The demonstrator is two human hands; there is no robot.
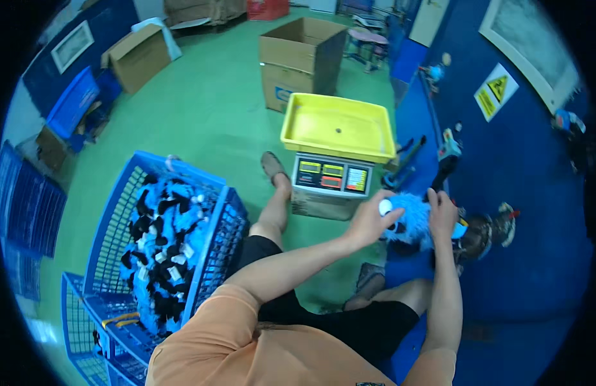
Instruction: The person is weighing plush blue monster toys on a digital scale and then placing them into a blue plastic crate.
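A fluffy blue plush toy piece [411,217] with a round white eye and a dark patch is held up between both my hands. My left hand [370,220] grips its left side by the eye, fingers curled round the edge. On the opposite side my right hand [443,212] pinches the fur, with something black showing at its fingertips. Just right of that hand is a dark machine-like object [479,237], its details blurred. To the left, a blue plastic basket [211,248] holds many blue and black plush pieces [166,238] with white tags.
A digital scale [330,183] bearing a shallow yellow tray [338,128] stands ahead of me. Behind it is a large open cardboard box [302,61]. A blue wall [523,193] with a warning sign [496,91] runs along the right. Stacked blue crates [31,199] line the left.
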